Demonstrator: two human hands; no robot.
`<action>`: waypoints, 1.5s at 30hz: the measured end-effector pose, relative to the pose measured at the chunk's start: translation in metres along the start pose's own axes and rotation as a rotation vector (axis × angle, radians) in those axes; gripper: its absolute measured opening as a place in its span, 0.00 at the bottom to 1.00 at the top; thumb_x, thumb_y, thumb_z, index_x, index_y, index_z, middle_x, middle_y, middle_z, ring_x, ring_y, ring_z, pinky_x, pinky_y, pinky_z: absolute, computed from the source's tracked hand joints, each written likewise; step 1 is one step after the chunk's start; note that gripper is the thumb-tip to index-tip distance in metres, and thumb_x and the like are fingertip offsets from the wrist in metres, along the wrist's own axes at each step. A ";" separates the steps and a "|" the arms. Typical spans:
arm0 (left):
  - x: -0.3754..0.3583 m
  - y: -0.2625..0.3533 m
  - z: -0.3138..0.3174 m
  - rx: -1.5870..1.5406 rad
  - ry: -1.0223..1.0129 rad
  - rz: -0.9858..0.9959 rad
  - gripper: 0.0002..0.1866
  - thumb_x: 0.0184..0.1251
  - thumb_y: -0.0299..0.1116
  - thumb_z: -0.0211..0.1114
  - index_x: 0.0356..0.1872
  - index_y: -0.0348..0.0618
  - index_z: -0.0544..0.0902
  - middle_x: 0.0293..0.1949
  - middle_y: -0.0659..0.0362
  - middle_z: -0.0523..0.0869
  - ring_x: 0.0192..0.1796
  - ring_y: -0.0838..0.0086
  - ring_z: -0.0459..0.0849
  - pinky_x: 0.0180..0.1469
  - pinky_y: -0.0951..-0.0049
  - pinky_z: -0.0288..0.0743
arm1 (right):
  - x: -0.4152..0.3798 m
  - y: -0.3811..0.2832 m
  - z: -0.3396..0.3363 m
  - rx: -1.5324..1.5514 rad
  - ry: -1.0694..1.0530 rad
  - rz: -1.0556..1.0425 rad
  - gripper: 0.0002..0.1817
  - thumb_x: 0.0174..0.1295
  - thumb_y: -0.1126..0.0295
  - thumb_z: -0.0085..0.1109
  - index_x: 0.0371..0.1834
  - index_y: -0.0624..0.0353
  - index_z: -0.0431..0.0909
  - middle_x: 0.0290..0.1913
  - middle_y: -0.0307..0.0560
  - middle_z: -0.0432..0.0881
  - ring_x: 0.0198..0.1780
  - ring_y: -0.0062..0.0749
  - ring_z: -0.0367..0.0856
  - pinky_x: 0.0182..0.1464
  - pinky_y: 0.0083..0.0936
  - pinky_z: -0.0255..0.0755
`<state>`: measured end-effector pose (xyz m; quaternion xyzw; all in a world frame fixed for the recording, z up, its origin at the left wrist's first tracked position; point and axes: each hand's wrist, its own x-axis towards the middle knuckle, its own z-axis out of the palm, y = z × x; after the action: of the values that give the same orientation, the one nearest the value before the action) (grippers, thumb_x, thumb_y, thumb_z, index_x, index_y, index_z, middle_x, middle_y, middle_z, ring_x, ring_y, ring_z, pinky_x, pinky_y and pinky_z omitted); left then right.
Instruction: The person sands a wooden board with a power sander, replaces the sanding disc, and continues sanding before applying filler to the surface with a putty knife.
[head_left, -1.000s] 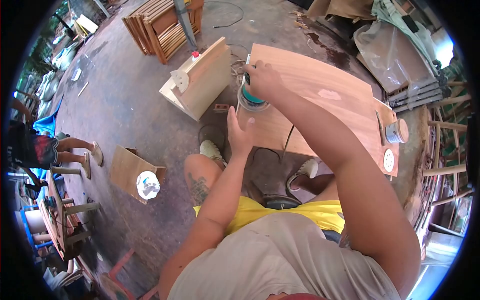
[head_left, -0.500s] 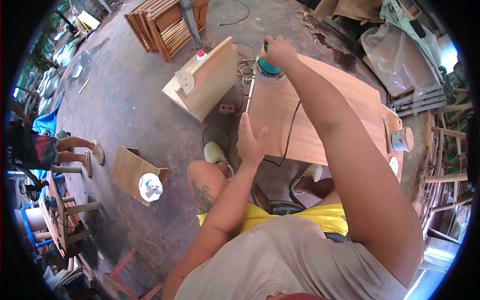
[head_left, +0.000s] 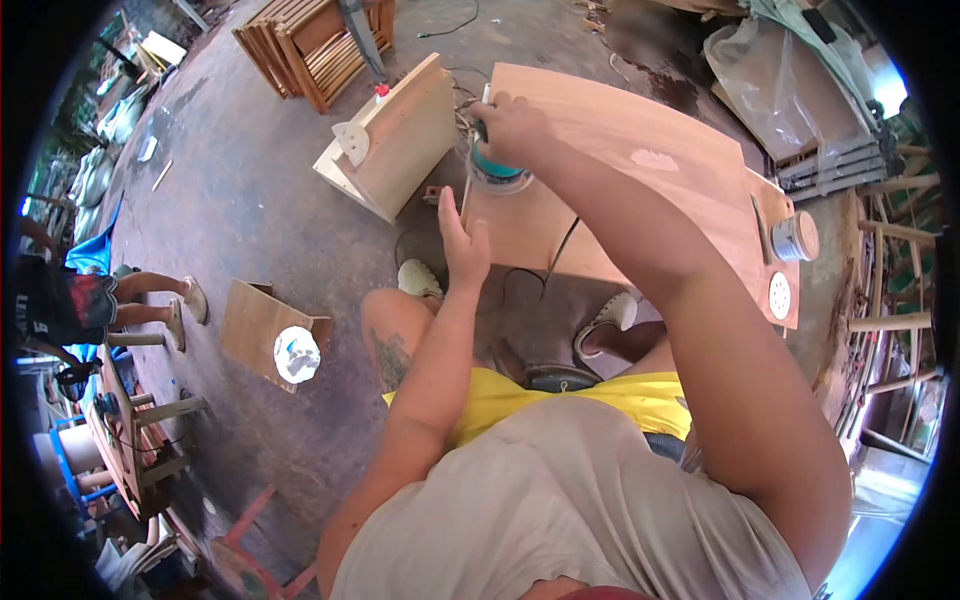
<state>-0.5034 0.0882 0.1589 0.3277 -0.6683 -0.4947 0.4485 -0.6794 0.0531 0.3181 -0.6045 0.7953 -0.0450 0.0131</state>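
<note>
My right hand [head_left: 515, 130] is wrapped round the top of a teal orbital sander [head_left: 497, 170]. The sander sits on a flat wooden panel [head_left: 620, 215], close to its left edge. Beside that edge is my left hand [head_left: 463, 245], its fingers stretched out and thumb apart, with no tool in it. It seems to touch the panel's edge, though the contact itself is hard to see. A dark cord [head_left: 562, 255] runs over the panel's near edge. A lighter patch [head_left: 654, 160] shows on the panel's surface.
Left of the panel stands a pale wooden box [head_left: 405, 150] with a sanding disc [head_left: 351, 144] on it. A lidded jar [head_left: 796, 238] and a white holed disc [head_left: 779, 295] lie at the right. Another person [head_left: 75, 295] is at far left, near a small plywood stand [head_left: 258, 325].
My right hand has drawn the sander along the panel's left edge, nearer to me. My left hand remains at the edge with fingers stretched. The whole view has shifted slightly.
</note>
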 end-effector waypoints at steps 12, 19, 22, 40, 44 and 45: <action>0.011 -0.086 -0.014 0.676 -0.269 0.315 0.33 0.69 0.44 0.67 0.71 0.42 0.68 0.67 0.50 0.75 0.68 0.55 0.74 0.72 0.54 0.65 | -0.101 -0.065 0.032 0.143 0.208 -0.189 0.19 0.54 0.60 0.65 0.51 0.45 0.85 0.49 0.46 0.84 0.57 0.43 0.80 0.55 0.40 0.75; -0.001 -0.023 -0.023 0.745 -0.426 0.476 0.25 0.76 0.36 0.59 0.71 0.50 0.69 0.67 0.58 0.76 0.69 0.69 0.74 0.68 0.67 0.70 | -0.121 -0.064 0.048 0.224 0.360 0.004 0.10 0.57 0.60 0.60 0.41 0.39 0.87 0.46 0.44 0.81 0.50 0.42 0.78 0.48 0.42 0.73; 0.002 -0.016 0.007 0.605 -0.526 0.225 0.33 0.70 0.45 0.68 0.73 0.49 0.68 0.72 0.51 0.72 0.73 0.59 0.72 0.72 0.57 0.67 | -0.137 -0.044 0.042 0.250 0.392 0.086 0.10 0.58 0.62 0.59 0.41 0.41 0.87 0.47 0.45 0.81 0.53 0.43 0.78 0.49 0.42 0.74; 0.013 0.031 0.078 0.972 -1.022 0.625 0.41 0.73 0.54 0.59 0.80 0.45 0.59 0.81 0.43 0.57 0.83 0.48 0.52 0.80 0.44 0.45 | -0.292 0.156 -0.029 0.185 0.120 0.418 0.23 0.63 0.65 0.58 0.63 0.49 0.78 0.61 0.58 0.78 0.65 0.55 0.76 0.62 0.45 0.75; 0.022 0.025 0.051 1.111 -0.860 0.475 0.41 0.75 0.58 0.54 0.81 0.46 0.58 0.82 0.43 0.54 0.83 0.48 0.51 0.80 0.43 0.44 | -0.316 0.194 -0.044 0.159 0.008 0.581 0.24 0.62 0.66 0.58 0.65 0.48 0.77 0.62 0.59 0.77 0.64 0.55 0.76 0.61 0.44 0.75; 0.020 0.024 0.051 1.175 -0.803 0.442 0.42 0.76 0.60 0.52 0.81 0.46 0.57 0.82 0.43 0.54 0.83 0.49 0.50 0.80 0.43 0.44 | -0.323 0.204 -0.046 0.160 0.009 0.580 0.24 0.62 0.66 0.58 0.65 0.48 0.77 0.62 0.59 0.77 0.64 0.55 0.76 0.61 0.44 0.75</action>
<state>-0.5577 0.0961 0.1824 0.1658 -0.9855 -0.0359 0.0098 -0.7924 0.4205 0.3353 -0.3491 0.9287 -0.1045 0.0696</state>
